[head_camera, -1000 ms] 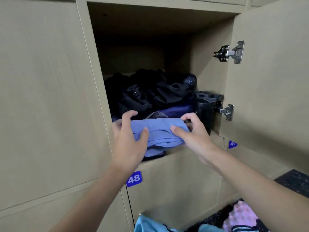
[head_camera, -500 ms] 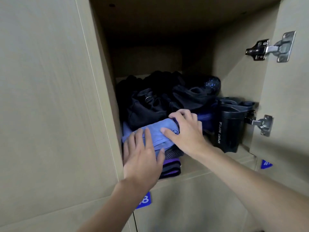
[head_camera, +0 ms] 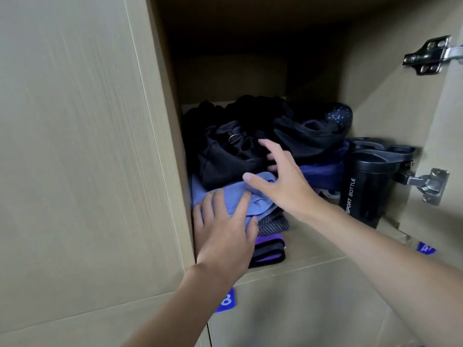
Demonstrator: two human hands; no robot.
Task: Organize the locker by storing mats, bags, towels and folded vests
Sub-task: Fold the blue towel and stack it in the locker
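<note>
1. We see the left hand (head_camera: 223,236) lying flat on a folded light-blue cloth (head_camera: 235,194). Its fingers are straight and spread, pressing down and gripping nothing.
2. The right hand (head_camera: 285,184) is just right of the left one and a little deeper in the locker. Its fingers are spread wide and it holds nothing. Its thumb lies over the blue cloth's far edge and its fingertips reach towards a black bag (head_camera: 225,159); we cannot tell whether they touch it.
3. The blue cloth tops a small stack under the left hand, on the locker shelf (head_camera: 315,249). Beneath it we make out a grey striped cloth (head_camera: 274,222). Under that is a folded purple-and-black piece (head_camera: 269,252), which sticks out just right of the left wrist.
4. The black bag, with a metal ring on it, sits just beyond both hands, its lower edge resting on the blue cloth.
5. Past the right hand's fingers lies a dark bundle with blue specks (head_camera: 337,116). It sits above a dark-blue cloth (head_camera: 320,171) that shows just right of that hand.
6. Right of the right forearm a black bottle (head_camera: 365,189) stands upright, lettered SPORT BOTTLE, close to a door hinge (head_camera: 426,185).
7. Below the left wrist a blue number plate (head_camera: 226,300) is partly hidden by the arm.
</note>
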